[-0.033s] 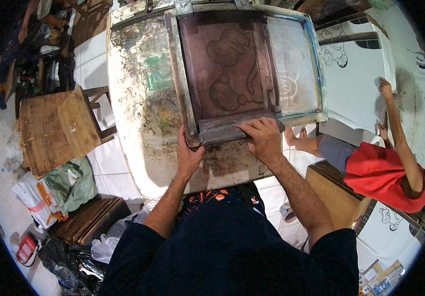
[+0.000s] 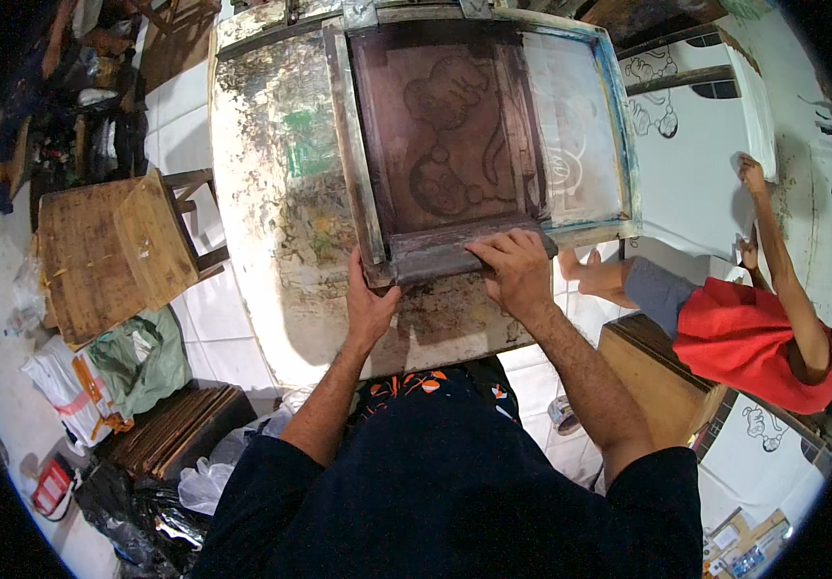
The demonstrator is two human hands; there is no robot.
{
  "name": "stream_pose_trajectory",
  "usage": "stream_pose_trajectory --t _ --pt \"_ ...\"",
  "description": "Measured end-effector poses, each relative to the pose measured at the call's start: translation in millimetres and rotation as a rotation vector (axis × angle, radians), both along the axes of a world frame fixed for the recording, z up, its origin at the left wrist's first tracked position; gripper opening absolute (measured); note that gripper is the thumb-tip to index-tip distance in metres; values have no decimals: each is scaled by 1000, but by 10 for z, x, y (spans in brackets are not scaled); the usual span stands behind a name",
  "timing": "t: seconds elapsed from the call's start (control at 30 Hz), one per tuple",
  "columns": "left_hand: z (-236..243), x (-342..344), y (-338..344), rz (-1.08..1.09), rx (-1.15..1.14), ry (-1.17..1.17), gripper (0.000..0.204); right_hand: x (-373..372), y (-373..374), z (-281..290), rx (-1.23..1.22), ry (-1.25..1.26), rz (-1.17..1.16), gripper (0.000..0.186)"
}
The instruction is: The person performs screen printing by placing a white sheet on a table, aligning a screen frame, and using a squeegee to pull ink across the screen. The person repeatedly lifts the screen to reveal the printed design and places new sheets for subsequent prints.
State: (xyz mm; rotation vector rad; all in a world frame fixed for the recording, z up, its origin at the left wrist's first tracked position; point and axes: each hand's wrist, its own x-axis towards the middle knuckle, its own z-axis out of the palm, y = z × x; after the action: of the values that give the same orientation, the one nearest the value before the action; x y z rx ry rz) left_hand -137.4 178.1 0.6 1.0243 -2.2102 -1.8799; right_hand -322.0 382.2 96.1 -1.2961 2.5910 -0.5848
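Note:
A wooden-framed printing screen [image 2: 370, 174] lies on a paint-stained board. Its brownish mesh [image 2: 474, 125] carries a line drawing of a cartoon figure. My left hand [image 2: 371, 307] grips the frame's near left corner, thumb in front and fingers up along the side. On the dark grey near bar [image 2: 445, 253] of the same frame, my right hand [image 2: 515, 275] is closed with bent fingers over the top edge. The underside of that grip is hidden. Whether the frame rests flat or is slightly raised, I cannot tell.
Under the screen is the stained board [image 2: 281, 222]. A second, pale screen [image 2: 575, 125] adjoins it on the right. Further right, a person in a red shirt [image 2: 744, 333] handles white printed cloth [image 2: 686, 174]. A wooden stool [image 2: 97, 256] and bags [image 2: 151, 357] are at left.
My hands and the screen have not visibly moved. At the right, the other person's hands have shifted slightly, and the white cloth has moved with them.

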Motion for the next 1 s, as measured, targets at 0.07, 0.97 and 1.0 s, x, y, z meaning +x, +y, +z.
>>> stream_pose_trajectory --t 0.07,0.97,1.0 --pt "1 -9 1 13 25 13 90 -12 -1 2 5 -1 2 51" --pt "-3 -68 -51 -54 -326 -276 93 82 1829 -143 -210 -24 -550 29" --pt "-25 -75 -11 -20 -290 -178 93 74 2022 -302 -207 -47 -578 28"
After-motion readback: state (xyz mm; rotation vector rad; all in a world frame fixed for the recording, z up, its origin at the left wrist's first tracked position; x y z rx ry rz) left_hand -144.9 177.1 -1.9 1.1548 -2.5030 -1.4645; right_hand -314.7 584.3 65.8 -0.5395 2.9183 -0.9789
